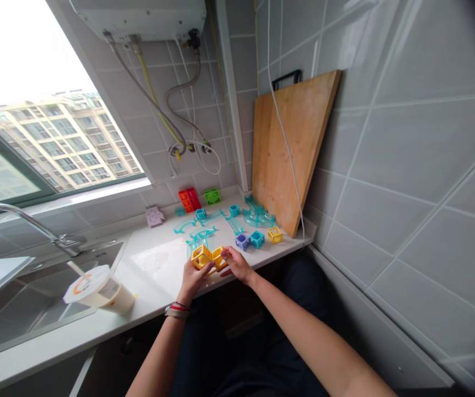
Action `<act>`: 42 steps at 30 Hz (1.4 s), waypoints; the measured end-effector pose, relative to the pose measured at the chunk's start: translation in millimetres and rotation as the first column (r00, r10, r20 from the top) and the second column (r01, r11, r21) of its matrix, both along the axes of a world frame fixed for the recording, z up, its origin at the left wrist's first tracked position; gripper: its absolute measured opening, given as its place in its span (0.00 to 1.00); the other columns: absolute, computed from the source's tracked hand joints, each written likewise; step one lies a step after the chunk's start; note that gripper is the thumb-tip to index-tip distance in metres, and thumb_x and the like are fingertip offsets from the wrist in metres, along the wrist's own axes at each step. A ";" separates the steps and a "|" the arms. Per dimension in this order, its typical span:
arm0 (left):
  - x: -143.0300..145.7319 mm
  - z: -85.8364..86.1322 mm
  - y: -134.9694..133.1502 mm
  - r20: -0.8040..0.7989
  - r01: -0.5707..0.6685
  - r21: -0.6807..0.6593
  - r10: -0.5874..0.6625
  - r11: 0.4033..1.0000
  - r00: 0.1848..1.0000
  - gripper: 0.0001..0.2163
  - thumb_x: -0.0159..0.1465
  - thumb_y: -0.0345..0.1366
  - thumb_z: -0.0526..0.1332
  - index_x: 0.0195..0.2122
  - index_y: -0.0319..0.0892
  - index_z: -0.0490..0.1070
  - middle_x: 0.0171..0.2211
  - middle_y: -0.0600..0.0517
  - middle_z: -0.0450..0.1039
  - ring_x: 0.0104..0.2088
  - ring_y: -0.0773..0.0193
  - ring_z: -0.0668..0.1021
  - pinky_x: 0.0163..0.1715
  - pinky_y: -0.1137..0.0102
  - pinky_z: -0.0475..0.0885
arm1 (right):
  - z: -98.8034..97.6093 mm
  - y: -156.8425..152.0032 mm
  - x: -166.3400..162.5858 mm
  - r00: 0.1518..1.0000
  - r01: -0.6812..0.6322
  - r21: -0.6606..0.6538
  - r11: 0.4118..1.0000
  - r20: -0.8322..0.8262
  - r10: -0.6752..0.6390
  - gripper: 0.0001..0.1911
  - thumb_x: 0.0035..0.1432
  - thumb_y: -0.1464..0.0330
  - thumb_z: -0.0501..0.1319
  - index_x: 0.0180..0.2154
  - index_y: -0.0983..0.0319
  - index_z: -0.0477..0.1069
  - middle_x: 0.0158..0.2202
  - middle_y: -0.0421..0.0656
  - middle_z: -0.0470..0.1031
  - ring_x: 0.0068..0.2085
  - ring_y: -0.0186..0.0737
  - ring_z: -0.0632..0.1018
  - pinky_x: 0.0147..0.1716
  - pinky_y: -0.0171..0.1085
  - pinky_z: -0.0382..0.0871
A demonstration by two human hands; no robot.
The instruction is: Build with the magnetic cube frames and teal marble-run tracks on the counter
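Observation:
Near the counter's front edge, my left hand (193, 279) is closed round a yellow open-framed toy block (201, 256). Against its right side sits another yellow block (218, 256), which my right hand (237, 264) grips with thumb and fingers. The two blocks touch; whether they are joined I cannot tell. Just right of my hands lie a purple cube block (242, 241), a teal cube block (257, 239) and a loose yellow block (275, 235). Behind my left hand rest curved clear-teal track pieces (203, 234).
A lidded drink cup (105, 292) with a straw stands beside the sink (22, 320) at left. Red blocks (190, 199), a green block (211, 196) and a lilac piece (154, 216) are at the back. A wooden board (291, 149) leans on the right wall, a white cable hanging before it.

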State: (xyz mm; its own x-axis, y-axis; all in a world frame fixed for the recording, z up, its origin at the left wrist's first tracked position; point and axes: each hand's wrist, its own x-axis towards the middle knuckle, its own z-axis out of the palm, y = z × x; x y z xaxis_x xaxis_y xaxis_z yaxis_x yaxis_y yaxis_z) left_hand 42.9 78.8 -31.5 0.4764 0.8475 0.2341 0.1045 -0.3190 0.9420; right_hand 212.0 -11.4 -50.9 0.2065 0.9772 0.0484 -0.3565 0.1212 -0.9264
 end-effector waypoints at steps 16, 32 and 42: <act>8.6 3.9 -4.2 0.198 0.046 -0.178 -0.010 0.983 0.980 0.32 0.47 0.46 0.79 0.51 0.40 0.73 0.39 0.47 0.82 0.36 0.53 0.84 0.32 0.66 0.80 | 31.7 -53.8 82.4 0.619 0.650 0.079 0.756 0.523 -0.586 0.26 0.70 0.53 0.50 0.60 0.61 0.65 0.54 0.53 0.76 0.41 0.44 0.80 0.43 0.43 0.79; -3.2 -3.4 9.6 0.461 0.052 -0.417 0.162 0.907 0.873 0.31 0.54 0.51 0.75 0.52 0.37 0.72 0.38 0.45 0.81 0.31 0.60 0.82 0.27 0.68 0.81 | 4.1 -68.7 151.2 0.411 0.767 0.035 0.641 0.740 -0.532 0.33 0.52 0.54 0.66 0.54 0.67 0.71 0.54 0.62 0.77 0.56 0.62 0.78 0.58 0.53 0.70; -3.4 -11.2 13.3 0.519 0.098 -0.416 0.148 0.904 0.842 0.34 0.50 0.46 0.78 0.55 0.37 0.70 0.36 0.49 0.79 0.29 0.62 0.80 0.27 0.70 0.78 | 14.7 -77.4 142.1 0.711 0.676 -0.073 0.733 0.325 -0.624 0.31 0.58 0.50 0.59 0.57 0.60 0.68 0.50 0.49 0.80 0.47 0.47 0.83 0.38 0.40 0.78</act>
State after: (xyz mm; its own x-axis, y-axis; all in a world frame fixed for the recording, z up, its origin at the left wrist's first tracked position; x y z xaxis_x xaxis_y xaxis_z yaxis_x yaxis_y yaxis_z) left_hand 39.6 92.1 -42.7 0.3598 0.9304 0.0695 -0.4435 0.1050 0.8901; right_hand 354.0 -88.8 -36.2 0.7984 0.6007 0.0411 0.0067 0.0593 -0.9982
